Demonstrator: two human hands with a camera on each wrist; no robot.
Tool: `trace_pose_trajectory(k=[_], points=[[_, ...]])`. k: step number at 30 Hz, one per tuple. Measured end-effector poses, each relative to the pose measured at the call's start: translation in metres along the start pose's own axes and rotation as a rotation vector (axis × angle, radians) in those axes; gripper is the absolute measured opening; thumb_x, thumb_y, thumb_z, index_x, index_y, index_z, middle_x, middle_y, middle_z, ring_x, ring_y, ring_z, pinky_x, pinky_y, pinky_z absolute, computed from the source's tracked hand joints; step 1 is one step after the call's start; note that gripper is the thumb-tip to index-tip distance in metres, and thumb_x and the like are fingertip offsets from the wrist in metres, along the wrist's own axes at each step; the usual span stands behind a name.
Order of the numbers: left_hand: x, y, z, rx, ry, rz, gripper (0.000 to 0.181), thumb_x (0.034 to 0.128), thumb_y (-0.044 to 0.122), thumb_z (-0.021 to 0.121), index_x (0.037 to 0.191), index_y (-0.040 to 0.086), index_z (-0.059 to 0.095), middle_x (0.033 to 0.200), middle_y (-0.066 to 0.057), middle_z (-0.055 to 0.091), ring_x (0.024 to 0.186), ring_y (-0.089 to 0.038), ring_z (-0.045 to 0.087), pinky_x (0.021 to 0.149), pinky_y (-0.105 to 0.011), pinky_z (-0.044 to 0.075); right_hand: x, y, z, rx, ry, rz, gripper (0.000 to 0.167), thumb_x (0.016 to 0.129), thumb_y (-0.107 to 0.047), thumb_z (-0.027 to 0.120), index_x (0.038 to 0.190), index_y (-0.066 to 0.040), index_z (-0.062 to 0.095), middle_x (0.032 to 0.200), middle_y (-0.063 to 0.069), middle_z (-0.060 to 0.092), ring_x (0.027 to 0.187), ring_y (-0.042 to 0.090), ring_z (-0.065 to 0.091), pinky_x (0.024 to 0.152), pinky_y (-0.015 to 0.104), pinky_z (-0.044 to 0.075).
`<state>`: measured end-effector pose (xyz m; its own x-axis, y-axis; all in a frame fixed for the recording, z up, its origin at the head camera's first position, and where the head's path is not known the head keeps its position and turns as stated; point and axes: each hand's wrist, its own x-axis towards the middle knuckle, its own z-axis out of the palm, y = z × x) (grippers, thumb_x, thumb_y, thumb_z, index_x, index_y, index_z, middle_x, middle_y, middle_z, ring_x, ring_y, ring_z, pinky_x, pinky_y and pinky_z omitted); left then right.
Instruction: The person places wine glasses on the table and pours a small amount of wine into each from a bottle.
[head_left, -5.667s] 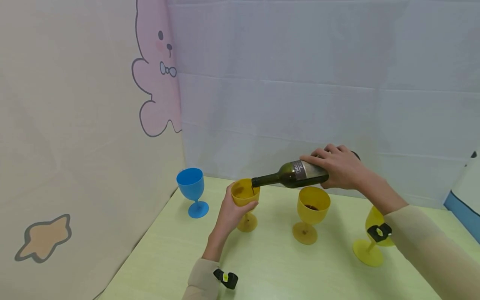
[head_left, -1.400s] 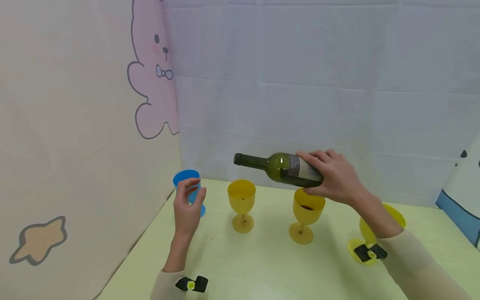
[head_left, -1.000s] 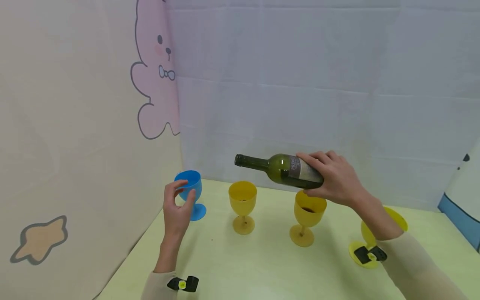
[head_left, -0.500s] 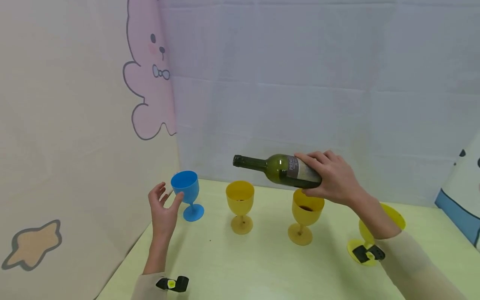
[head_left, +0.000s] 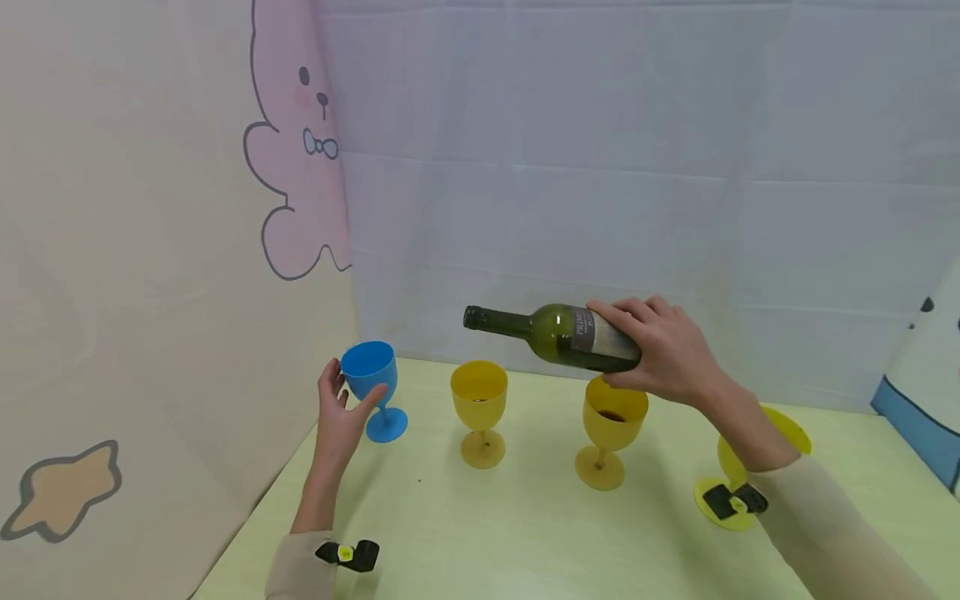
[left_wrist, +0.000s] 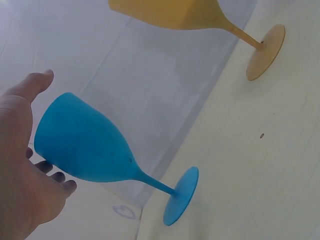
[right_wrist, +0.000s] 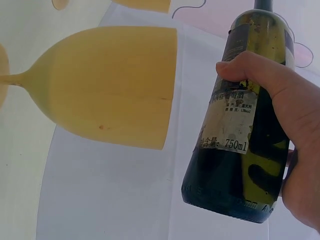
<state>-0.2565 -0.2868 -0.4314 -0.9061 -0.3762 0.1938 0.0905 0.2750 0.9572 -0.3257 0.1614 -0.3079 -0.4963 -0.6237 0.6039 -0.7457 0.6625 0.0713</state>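
My right hand (head_left: 667,354) grips a green wine bottle (head_left: 555,333) by its labelled body. The bottle lies almost level in the air, its mouth pointing left above a yellow goblet (head_left: 480,396). In the right wrist view, the label (right_wrist: 227,120) reads 750ml. At the far left, a blue goblet (head_left: 369,371) stands upright on the table. My left hand (head_left: 337,425) is spread around the blue bowl. In the left wrist view, the thumb (left_wrist: 35,85) is apart from the blue goblet, with the other fingers on its far side; whether they touch it I cannot tell.
Another yellow goblet (head_left: 611,433) with dark liquid stands below the bottle's base. A brighter yellow goblet (head_left: 731,467) at the right is partly behind my right forearm. Cloth walls (head_left: 562,167) enclose the back and left of the light table (head_left: 525,533).
Earlier, my left hand held the left yellow goblet while dark liquid poured in. It has since let go and moved left to the blue goblet. The bottle has been raised and tilted back.
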Motion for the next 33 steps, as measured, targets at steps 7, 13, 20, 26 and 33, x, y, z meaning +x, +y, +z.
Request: trace_pose_trajectory(k=[7,13,20,26,33], points=[[0.005,-0.004,0.007,0.010,-0.008,-0.021,0.103,0.0896,0.044,0.071,0.160,0.022,-0.001,0.168,-0.008,0.005,0.155,-0.034,0.010,0.122,-0.056,0.020,0.002,0.000,0.003,-0.001,-0.012,-0.002,0.099,0.059,-0.040,0.092,0.146,-0.023,0.047,0.124,0.010,0.060,0.104,0.033,0.052,0.078,0.051,0.047],[0.011,-0.005,0.011,0.046,-0.010,-0.067,0.110,0.0871,0.045,0.073,0.160,0.020,-0.005,0.168,-0.010,0.003,0.155,-0.036,0.008,0.122,-0.056,0.018,0.007,-0.001,0.003,-0.010,-0.032,-0.002,0.096,0.062,-0.039,0.090,0.146,-0.023,0.047,0.125,0.010,0.061,0.105,0.034,0.053,0.079,0.052,0.048],[0.015,-0.004,0.007,0.052,0.037,-0.087,0.114,0.0851,0.048,0.074,0.159,0.026,-0.009,0.168,-0.010,0.004,0.154,-0.039,0.010,0.120,-0.063,0.019,0.023,-0.008,0.005,-0.003,-0.056,0.002,0.091,0.065,-0.040,0.087,0.146,-0.025,0.048,0.127,0.008,0.061,0.104,0.031,0.053,0.077,0.047,0.048],[0.018,-0.003,0.012,0.123,0.080,-0.109,0.111,0.0838,0.048,0.075,0.160,0.023,-0.001,0.162,-0.018,0.014,0.147,-0.045,0.023,0.113,-0.067,0.031,0.036,-0.011,0.007,-0.001,-0.082,-0.002,0.090,0.067,-0.042,0.085,0.147,-0.026,0.046,0.127,0.008,0.060,0.103,0.030,0.053,0.075,0.045,0.048],[0.027,-0.003,0.020,0.170,0.044,-0.114,0.100,0.0851,0.041,0.076,0.156,0.010,0.012,0.154,-0.020,0.023,0.141,-0.045,0.031,0.107,-0.063,0.041,0.040,-0.010,0.008,0.001,-0.104,0.008,0.092,0.068,-0.042,0.086,0.148,-0.025,0.044,0.128,0.009,0.060,0.102,0.031,0.052,0.076,0.046,0.048]])
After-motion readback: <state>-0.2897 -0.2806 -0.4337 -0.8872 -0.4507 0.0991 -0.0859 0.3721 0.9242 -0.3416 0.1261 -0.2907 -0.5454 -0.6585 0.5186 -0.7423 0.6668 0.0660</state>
